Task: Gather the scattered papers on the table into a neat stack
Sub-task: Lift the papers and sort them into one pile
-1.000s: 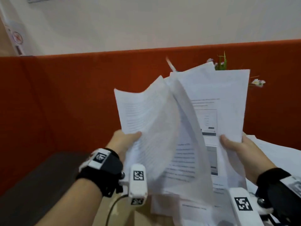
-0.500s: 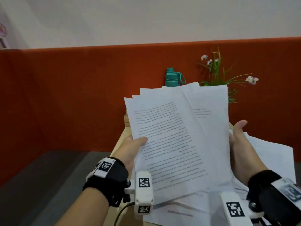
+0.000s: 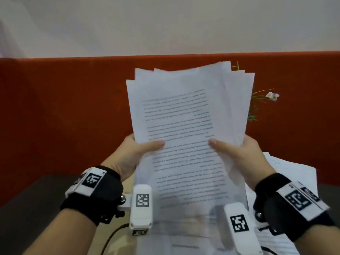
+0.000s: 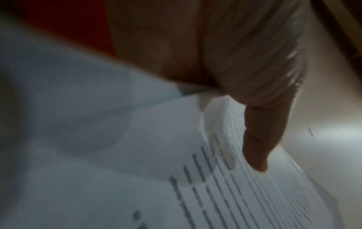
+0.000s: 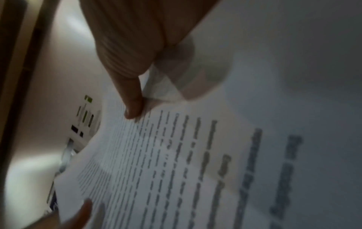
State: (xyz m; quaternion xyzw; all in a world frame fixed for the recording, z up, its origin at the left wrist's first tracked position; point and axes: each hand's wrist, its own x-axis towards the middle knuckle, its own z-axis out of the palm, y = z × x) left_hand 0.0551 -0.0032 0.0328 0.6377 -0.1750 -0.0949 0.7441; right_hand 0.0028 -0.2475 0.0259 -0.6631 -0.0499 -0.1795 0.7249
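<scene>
A sheaf of printed white papers [image 3: 185, 126] stands upright in the air in front of me, its top edges uneven. My left hand [image 3: 136, 150] grips its left edge, thumb across the front sheet. My right hand [image 3: 237, 151] grips the right edge the same way. In the left wrist view the thumb [image 4: 256, 139] presses on the printed papers [image 4: 137, 170]. The right wrist view shows the right thumb [image 5: 131, 93] on the text side of the papers [image 5: 195, 155]. More loose sheets [image 3: 287, 170] lie on the table under and to the right of the sheaf.
An orange partition [image 3: 64, 111] runs behind the table. A plant with a small pale flower [image 3: 272, 95] peeks out right of the sheaf. A dark surface [image 3: 27, 208] lies low at the left. A black cable [image 3: 110, 236] runs under my left wrist.
The sheaf has risen and now covers the teal bottle and most of the plant. My right hand went from lying against the sheaf's edge to gripping it, and the sheets lie closer together.
</scene>
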